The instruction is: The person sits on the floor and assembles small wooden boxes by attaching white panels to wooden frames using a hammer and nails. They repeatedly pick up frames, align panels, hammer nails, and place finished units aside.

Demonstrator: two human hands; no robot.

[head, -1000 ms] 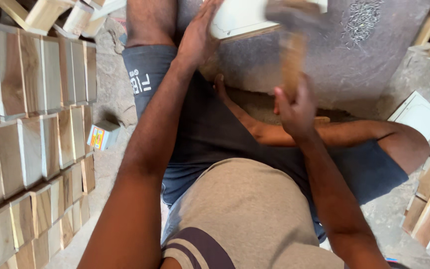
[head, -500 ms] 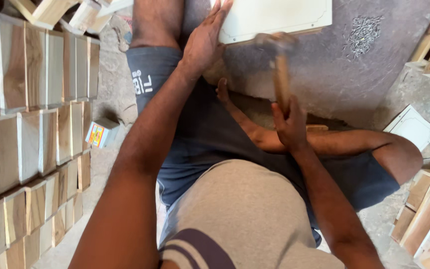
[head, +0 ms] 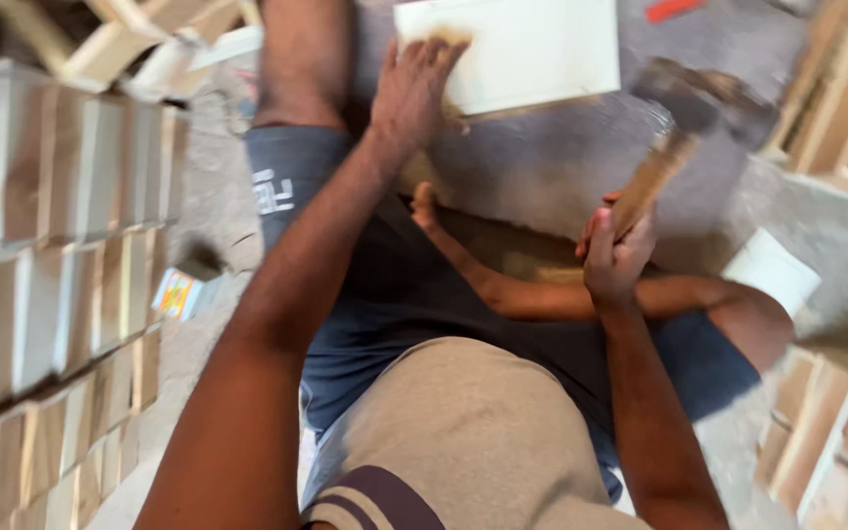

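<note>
The pale, flat rectangular wooden panel (head: 522, 54) lies far on the grey floor, its near-left corner pressed by the left hand (head: 412, 93), fingers spread flat. The right hand (head: 615, 257) is closed around the wooden-handled hammer (head: 684, 132), raised to the right. Judged mid-nailing, the strike needs aim clear of those fingers. Stacked wooden blocks (head: 61, 265) crowd the left; wooden frames (head: 836, 108) hem in the right.
</note>
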